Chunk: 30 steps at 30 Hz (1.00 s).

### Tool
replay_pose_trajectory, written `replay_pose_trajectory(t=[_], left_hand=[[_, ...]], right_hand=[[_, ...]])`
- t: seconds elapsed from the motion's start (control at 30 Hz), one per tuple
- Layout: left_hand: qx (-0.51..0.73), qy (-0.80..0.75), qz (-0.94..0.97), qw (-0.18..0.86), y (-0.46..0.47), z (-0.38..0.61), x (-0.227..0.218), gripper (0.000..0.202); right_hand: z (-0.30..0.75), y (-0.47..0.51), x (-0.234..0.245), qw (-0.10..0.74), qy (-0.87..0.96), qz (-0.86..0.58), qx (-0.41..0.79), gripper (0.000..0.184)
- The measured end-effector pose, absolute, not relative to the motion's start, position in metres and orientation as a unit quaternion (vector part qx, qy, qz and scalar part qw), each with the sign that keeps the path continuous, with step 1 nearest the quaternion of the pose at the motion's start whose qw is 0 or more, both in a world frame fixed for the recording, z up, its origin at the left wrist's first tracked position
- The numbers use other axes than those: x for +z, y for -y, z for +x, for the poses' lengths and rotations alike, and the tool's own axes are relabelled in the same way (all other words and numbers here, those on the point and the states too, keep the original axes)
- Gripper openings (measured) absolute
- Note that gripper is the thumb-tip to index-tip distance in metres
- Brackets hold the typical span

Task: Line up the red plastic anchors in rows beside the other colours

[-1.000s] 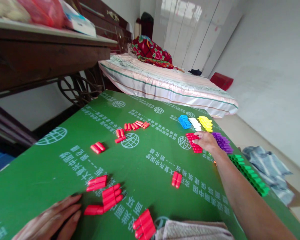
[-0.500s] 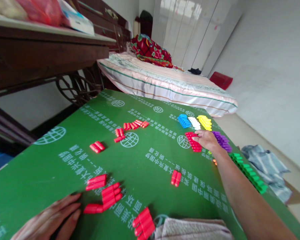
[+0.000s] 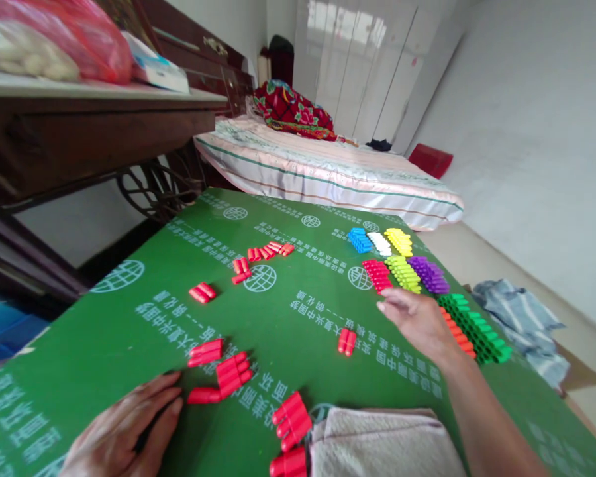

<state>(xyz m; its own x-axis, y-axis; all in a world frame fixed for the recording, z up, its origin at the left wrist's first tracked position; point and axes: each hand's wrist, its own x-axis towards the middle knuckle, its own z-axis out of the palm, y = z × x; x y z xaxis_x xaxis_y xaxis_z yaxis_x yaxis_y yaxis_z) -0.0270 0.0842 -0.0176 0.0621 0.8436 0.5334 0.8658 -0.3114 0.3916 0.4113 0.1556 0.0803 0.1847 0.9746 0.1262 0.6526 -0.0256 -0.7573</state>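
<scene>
My left hand lies flat and open on the green board, its fingertips beside a lone red peg and a cluster of red pegs. My right hand hovers open over the board, holding nothing, just below a sorted red row. A pair of red pegs lies to its left. Sorted rows in blue, white, yellow, lime, purple, orange and green sit at the right.
More red pegs lie scattered: a far group, a small pair, a near bunch. A folded cloth lies at the board's near edge. A dark wooden table stands left, a bed behind, clothing on the floor.
My right hand has drawn back from the sorted red row toward me and now hovers open. The lime and orange rows are uncovered. My left hand stays flat; the view shifted slightly.
</scene>
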Motion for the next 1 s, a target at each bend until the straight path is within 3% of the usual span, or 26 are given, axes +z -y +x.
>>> replay_pose_trajectory(t=[0.2,0.43,0.67,1.0], left_hand=[[-0.311,0.553,-0.766,0.105,-0.086,-0.014,0.006,0.039],[-0.317,0.567,-0.755,0.089,-0.083,-0.006,0.011,0.040],[-0.302,0.591,-0.744,0.072,-0.080,-0.002,0.010,0.035],[-0.281,0.604,-0.744,0.046,-0.076,0.001,0.010,0.028]], right_hand=[[0.367,-0.080,0.067,0.246,0.698,-0.634,0.224,0.029],[0.356,-0.050,0.038,0.169,0.743,-0.641,0.090,0.029],[0.352,-0.036,0.003,0.248,0.762,-0.596,-0.060,0.027],[0.356,-0.039,-0.004,0.295,0.760,-0.576,-0.061,0.024]])
